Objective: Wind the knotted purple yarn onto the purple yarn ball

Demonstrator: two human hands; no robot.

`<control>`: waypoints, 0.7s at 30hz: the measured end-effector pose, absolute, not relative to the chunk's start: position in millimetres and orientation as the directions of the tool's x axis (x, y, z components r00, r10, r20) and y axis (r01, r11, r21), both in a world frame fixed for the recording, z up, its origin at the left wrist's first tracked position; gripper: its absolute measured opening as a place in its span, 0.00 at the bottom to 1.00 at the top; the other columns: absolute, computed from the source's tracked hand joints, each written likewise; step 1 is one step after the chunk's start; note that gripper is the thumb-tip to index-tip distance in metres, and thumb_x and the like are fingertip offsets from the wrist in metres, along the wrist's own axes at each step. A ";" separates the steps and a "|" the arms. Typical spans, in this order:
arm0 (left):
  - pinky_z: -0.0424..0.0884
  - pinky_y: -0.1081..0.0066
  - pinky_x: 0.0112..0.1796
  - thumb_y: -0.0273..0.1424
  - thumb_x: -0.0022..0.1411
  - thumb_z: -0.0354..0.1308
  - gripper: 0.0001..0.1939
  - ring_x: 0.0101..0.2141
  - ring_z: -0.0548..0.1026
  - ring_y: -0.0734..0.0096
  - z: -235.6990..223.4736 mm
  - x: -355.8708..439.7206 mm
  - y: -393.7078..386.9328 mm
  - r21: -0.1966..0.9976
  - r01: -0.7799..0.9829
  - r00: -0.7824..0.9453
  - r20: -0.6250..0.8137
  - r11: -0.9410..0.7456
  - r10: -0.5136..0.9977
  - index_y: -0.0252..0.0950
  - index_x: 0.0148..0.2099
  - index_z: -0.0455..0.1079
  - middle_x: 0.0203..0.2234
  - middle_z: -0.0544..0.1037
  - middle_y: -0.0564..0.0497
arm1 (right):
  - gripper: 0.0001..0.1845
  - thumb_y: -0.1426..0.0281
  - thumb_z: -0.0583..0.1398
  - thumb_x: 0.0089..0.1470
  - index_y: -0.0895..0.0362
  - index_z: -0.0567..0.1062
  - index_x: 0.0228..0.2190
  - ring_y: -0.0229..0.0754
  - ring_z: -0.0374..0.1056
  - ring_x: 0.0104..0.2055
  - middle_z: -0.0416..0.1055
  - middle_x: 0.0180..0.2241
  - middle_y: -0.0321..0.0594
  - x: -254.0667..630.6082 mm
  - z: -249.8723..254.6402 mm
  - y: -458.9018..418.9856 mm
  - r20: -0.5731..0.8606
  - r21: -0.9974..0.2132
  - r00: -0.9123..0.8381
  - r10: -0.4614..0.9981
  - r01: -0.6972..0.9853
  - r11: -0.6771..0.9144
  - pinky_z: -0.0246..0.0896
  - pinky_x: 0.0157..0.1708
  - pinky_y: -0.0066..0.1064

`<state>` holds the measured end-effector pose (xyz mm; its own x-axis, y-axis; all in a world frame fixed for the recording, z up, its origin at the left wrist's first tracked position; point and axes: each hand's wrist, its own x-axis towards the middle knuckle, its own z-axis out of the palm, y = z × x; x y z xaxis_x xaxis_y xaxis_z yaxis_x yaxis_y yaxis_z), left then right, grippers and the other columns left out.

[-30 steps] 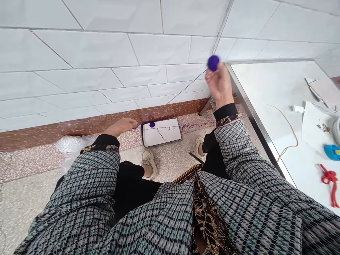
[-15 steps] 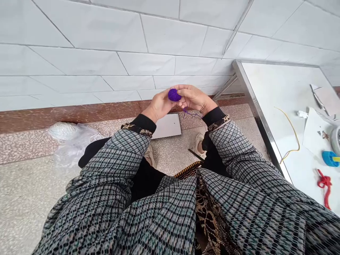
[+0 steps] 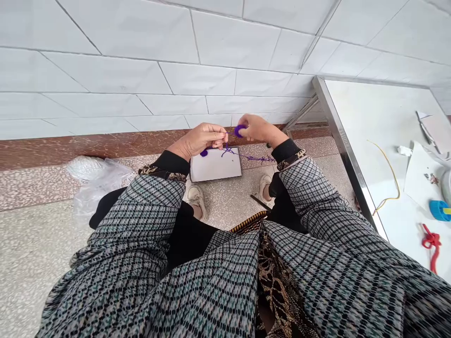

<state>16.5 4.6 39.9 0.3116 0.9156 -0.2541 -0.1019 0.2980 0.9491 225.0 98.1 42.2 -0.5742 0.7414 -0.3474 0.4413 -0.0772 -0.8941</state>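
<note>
My right hand [image 3: 256, 128] is closed round a small purple ball of yarn [image 3: 240, 131], which is slightly blurred. To its left, my left hand [image 3: 207, 137] pinches a purple strand that runs from the ball. Loose, tangled purple yarn [image 3: 260, 158] dangles below both hands. A second purple round bit [image 3: 204, 153] shows just under my left hand; whether it lies in the tray or hangs from the hand I cannot tell. Below the hands, a shallow white tray [image 3: 216, 168] with a dark rim rests on the floor.
A plastic bag with white yarn [image 3: 86, 170] lies on the floor at left. On the right stands a metal-edged white table [image 3: 352, 122] with a yellow cord [image 3: 391, 173], red yarn [image 3: 431, 241], a blue ring-shaped thing [image 3: 439, 210] and papers. A tiled wall [image 3: 197, 80] rises ahead.
My hands have moved apart, the left one going left and down. The yarn ball is now in my right hand alone, with a strand stretched between the hands. More of the tray shows.
</note>
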 end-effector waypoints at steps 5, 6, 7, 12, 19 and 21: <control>0.72 0.71 0.29 0.27 0.51 0.67 0.09 0.20 0.66 0.76 34.9 11.3 11.0 0.944 -0.225 0.207 -0.197 0.243 0.958 0.31 0.23 0.72 0.17 0.67 0.51 | 0.18 0.70 0.73 0.54 0.62 0.73 0.42 0.30 0.64 0.24 0.74 0.30 0.36 236.9 45.1 98.8 -0.168 -0.963 -0.941 0.295 0.092 -0.253 0.60 0.24 0.21; 0.73 0.71 0.30 0.27 0.51 0.67 0.10 0.20 0.66 0.76 33.6 12.2 11.7 0.939 -0.251 0.211 -0.185 0.236 0.960 0.31 0.23 0.71 0.17 0.67 0.51 | 0.22 0.65 0.74 0.54 0.61 0.72 0.43 0.29 0.65 0.26 0.74 0.32 0.36 237.1 44.9 101.1 -0.056 -0.950 -0.944 0.326 -0.050 -0.308 0.62 0.25 0.21; 0.74 0.70 0.30 0.28 0.52 0.68 0.11 0.19 0.66 0.77 32.5 13.8 12.0 0.933 -0.273 0.224 -0.174 0.233 0.959 0.31 0.23 0.70 0.17 0.67 0.52 | 0.25 0.61 0.74 0.54 0.60 0.71 0.44 0.29 0.65 0.27 0.74 0.33 0.36 236.2 44.7 103.7 0.030 -0.925 -0.917 0.397 -0.176 -0.337 0.63 0.27 0.21; 0.74 0.71 0.29 0.33 0.57 0.68 0.12 0.18 0.65 0.77 30.3 25.8 10.0 0.904 -0.316 0.295 -0.195 0.288 0.936 0.31 0.27 0.73 0.15 0.65 0.54 | 0.26 0.50 0.69 0.59 0.55 0.67 0.43 0.34 0.65 0.38 0.70 0.38 0.37 228.0 52.3 118.2 0.105 -0.843 -0.501 0.859 -0.503 -0.190 0.72 0.40 0.25; 0.64 0.76 0.22 0.28 0.51 0.67 0.06 0.15 0.55 0.83 24.1 16.1 -1.3 0.901 -0.235 0.273 -0.299 0.364 0.914 0.31 0.28 0.74 0.14 0.59 0.58 | 0.23 0.51 0.70 0.56 0.52 0.66 0.37 0.39 0.67 0.42 0.69 0.35 0.38 253.8 63.0 145.6 0.026 -0.867 -0.040 0.999 -0.498 0.002 0.73 0.43 0.30; 0.61 0.78 0.21 0.28 0.49 0.68 0.06 0.15 0.53 0.84 22.5 7.4 -5.4 0.912 -0.179 0.271 -0.314 0.368 0.910 0.30 0.28 0.75 0.14 0.57 0.58 | 0.22 0.54 0.70 0.57 0.53 0.66 0.37 0.39 0.68 0.39 0.68 0.33 0.36 260.4 57.6 150.6 -0.004 -0.929 -0.026 1.000 -0.371 -0.013 0.72 0.42 0.31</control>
